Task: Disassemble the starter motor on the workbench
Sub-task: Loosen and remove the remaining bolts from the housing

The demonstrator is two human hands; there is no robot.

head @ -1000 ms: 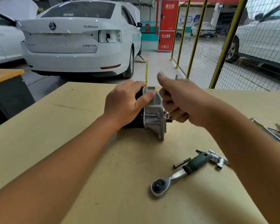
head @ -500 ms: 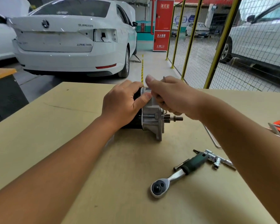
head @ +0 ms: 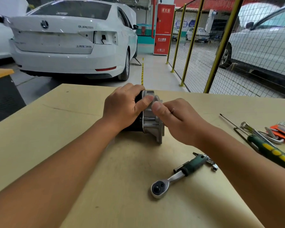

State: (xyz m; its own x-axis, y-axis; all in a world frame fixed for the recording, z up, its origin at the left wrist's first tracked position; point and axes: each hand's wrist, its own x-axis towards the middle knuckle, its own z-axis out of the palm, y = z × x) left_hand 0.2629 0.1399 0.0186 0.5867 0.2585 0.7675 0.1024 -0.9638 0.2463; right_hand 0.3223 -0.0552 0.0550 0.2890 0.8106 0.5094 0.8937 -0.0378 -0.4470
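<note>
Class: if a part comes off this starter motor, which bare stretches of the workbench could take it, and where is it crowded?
Free: the workbench left of the left hand and starter motor; also the near strip before the ratchet. Crowded: right of the right hand, around the screwdriver and hex keys.

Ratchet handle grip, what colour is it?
Dark green, on the ratchet wrench, seen in the head view.
</note>
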